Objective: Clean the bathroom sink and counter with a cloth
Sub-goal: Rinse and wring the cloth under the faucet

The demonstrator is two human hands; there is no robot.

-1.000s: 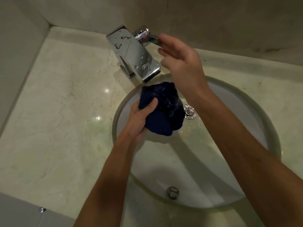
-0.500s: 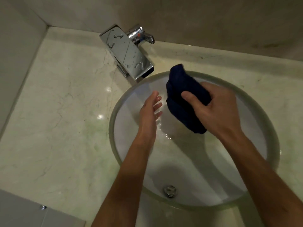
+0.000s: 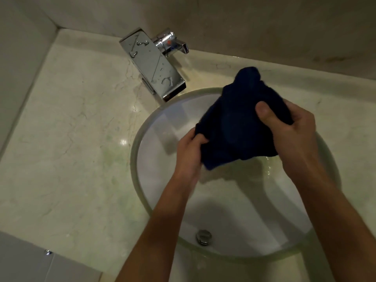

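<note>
over the sink [image 3: 223, 202], both hands grip the dark cloth [image 3: 240, 127]: left hand [image 3: 190, 151] pinching its edge, right hand [image 3: 293, 135] clamped round it. looks like wringing; counter [image 3: 71, 139] wiping prob. still ahead.

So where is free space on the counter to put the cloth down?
The counter left of the sink, between wall and faucet, is bare. Behind the sink only a narrow strip remains. Over the basin both hands hold the cloth.

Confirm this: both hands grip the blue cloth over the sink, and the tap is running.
Not quite. The head view shows both hands, left hand and right hand, gripping the blue cloth over the sink, but no water comes from the tap.
</note>
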